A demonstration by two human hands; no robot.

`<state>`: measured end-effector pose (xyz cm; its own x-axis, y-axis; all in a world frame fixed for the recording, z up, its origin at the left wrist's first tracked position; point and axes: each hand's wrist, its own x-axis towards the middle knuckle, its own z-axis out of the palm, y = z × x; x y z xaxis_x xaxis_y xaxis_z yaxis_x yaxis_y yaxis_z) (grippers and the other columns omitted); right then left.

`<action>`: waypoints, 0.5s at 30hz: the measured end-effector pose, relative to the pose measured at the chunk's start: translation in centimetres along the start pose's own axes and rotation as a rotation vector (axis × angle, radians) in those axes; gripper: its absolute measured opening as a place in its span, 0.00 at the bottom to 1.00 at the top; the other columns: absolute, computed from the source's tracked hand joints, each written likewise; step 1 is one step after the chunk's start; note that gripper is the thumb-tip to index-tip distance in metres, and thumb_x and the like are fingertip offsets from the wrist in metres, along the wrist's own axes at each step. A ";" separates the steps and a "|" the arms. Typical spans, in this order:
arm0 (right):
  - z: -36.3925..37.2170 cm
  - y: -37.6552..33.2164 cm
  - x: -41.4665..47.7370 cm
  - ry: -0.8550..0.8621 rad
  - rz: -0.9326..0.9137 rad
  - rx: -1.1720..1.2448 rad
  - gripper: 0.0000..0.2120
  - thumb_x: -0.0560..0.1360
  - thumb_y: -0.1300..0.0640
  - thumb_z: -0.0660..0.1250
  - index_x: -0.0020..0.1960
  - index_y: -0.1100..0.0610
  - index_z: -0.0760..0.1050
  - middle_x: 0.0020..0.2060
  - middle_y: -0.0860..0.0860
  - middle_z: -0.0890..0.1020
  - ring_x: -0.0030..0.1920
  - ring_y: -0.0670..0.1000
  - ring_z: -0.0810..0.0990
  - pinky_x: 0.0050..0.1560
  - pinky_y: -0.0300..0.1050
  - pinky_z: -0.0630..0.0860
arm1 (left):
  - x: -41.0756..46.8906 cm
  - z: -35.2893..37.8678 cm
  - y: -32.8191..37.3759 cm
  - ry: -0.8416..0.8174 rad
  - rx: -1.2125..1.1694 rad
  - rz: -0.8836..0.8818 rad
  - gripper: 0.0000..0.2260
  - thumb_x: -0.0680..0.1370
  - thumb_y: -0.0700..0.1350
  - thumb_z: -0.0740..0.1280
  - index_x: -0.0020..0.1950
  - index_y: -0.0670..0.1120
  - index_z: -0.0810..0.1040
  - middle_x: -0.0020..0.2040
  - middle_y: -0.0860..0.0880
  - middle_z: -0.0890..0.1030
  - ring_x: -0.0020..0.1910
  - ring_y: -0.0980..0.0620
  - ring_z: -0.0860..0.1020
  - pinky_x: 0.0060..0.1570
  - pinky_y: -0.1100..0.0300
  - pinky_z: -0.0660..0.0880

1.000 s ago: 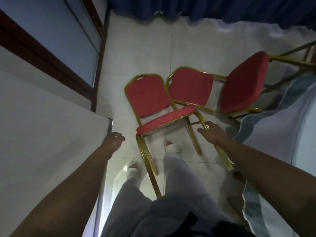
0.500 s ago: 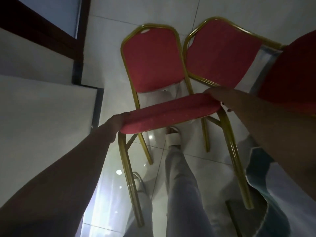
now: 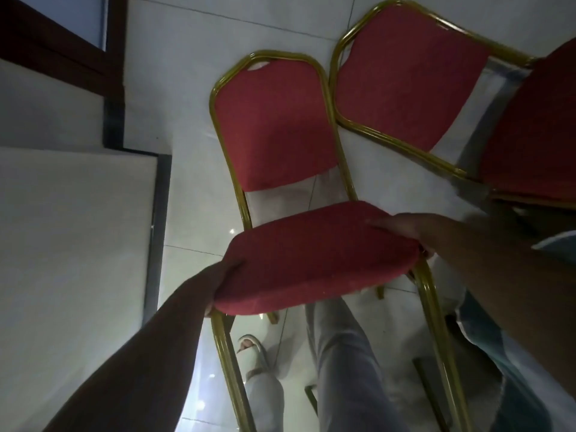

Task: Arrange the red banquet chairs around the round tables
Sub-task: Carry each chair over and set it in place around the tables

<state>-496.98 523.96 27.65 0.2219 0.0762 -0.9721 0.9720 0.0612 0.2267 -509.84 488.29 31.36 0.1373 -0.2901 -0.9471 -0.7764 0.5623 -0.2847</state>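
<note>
A red banquet chair point(image 3: 311, 263) with a gold frame is tipped up in front of me, its seat toward me and its backrest farther away. My left hand point(image 3: 218, 282) grips the seat's left edge. My right hand point(image 3: 408, 229) grips the seat's right edge, fingers over the cushion. A second red chair point(image 3: 405, 79) lies on its side just behind and to the right, its backrest touching the first chair's frame. That chair's seat fills the right edge of the view.
A white wall corner point(image 3: 78, 244) with a grey metal edge stands close on the left, under a dark wooden window frame point(image 3: 62, 42). White floor tiles point(image 3: 187, 73) lie beyond. A tablecloth with a blue hem point(image 3: 486, 332) hangs at lower right. My legs stand beneath the chair.
Both hands reached the near chair's seat and took hold of its two sides. The chair has come up closer to me and the view has tilted down.
</note>
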 end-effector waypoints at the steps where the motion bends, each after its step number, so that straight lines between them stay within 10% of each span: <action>1: 0.8 0.8 0.5 -0.008 -0.005 0.039 0.38 0.67 0.32 0.71 0.64 0.60 0.76 0.54 0.59 0.82 0.49 0.58 0.83 0.54 0.50 0.78 | 0.5 0.1 -1.0 -0.021 -0.005 -0.026 0.22 0.69 0.60 0.74 0.47 0.41 0.79 0.31 0.43 0.84 0.34 0.43 0.83 0.33 0.55 0.78; 7: 2.5 2.9 1.3 0.072 -0.105 0.139 0.35 0.66 0.41 0.78 0.64 0.62 0.76 0.48 0.55 0.82 0.44 0.54 0.82 0.38 0.43 0.77 | 2.2 -0.3 -3.6 -0.051 -0.101 -0.014 0.26 0.69 0.53 0.77 0.59 0.36 0.79 0.54 0.36 0.83 0.55 0.36 0.81 0.62 0.41 0.75; 15: 0.1 -2.1 -6.1 0.087 -0.190 0.142 0.34 0.67 0.39 0.76 0.64 0.61 0.76 0.54 0.60 0.82 0.50 0.60 0.82 0.44 0.50 0.80 | -4.1 -4.5 1.1 0.029 -0.124 0.082 0.21 0.69 0.53 0.77 0.52 0.39 0.81 0.38 0.42 0.85 0.32 0.42 0.83 0.26 0.56 0.78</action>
<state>-500.36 523.28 33.14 0.0332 0.1620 -0.9862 0.9980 -0.0576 0.0241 -514.02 486.57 35.56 0.0536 -0.2700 -0.9614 -0.8548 0.4854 -0.1839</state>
